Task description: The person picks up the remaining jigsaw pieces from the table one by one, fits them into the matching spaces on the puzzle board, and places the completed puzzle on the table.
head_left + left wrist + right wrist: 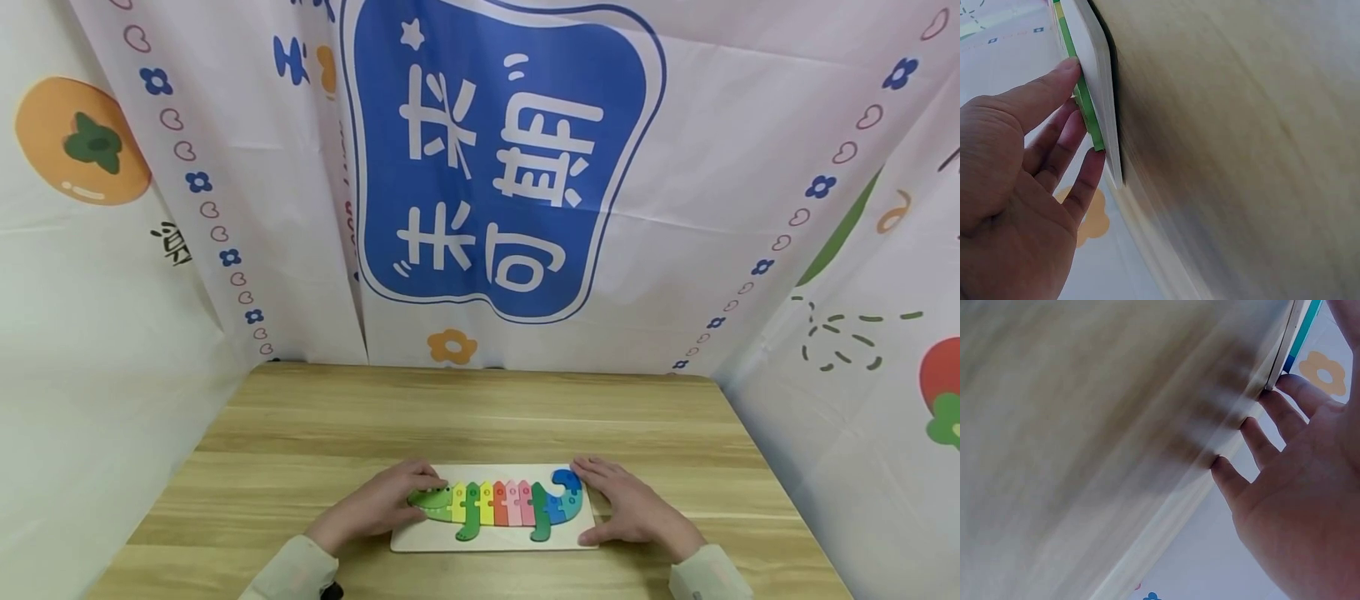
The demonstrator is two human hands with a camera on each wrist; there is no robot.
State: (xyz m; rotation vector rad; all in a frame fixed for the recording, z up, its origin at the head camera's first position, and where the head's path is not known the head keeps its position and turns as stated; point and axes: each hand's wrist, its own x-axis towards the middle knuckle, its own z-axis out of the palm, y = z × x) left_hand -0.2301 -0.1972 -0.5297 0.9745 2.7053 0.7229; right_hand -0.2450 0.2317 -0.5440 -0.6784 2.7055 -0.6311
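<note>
A flat pale wooden puzzle board (pixel 502 543) lies on the table, filled with a crocodile of colourful interlocking pieces. My left hand (pixel 378 498) is at the board's left end, pinching the green crocodile head piece (pixel 435 503) between thumb and fingers. In the left wrist view, the thumb lies on one edge of the green piece (pixel 1088 112) and fingertips touch its other side. At the opposite end, my right hand (pixel 633 507) spreads along the board's right edge, beside the blue tail (pixel 573 493). Its fingertips (pixel 1222 464) touch the tabletop and the board's corner.
The wood-grain table (pixel 315 417) extends behind and to both sides of the board. A white printed cloth (pixel 712 167) with a blue sign hangs along the table's back edge. More printed cloth (pixel 97 333) walls off the left and right sides.
</note>
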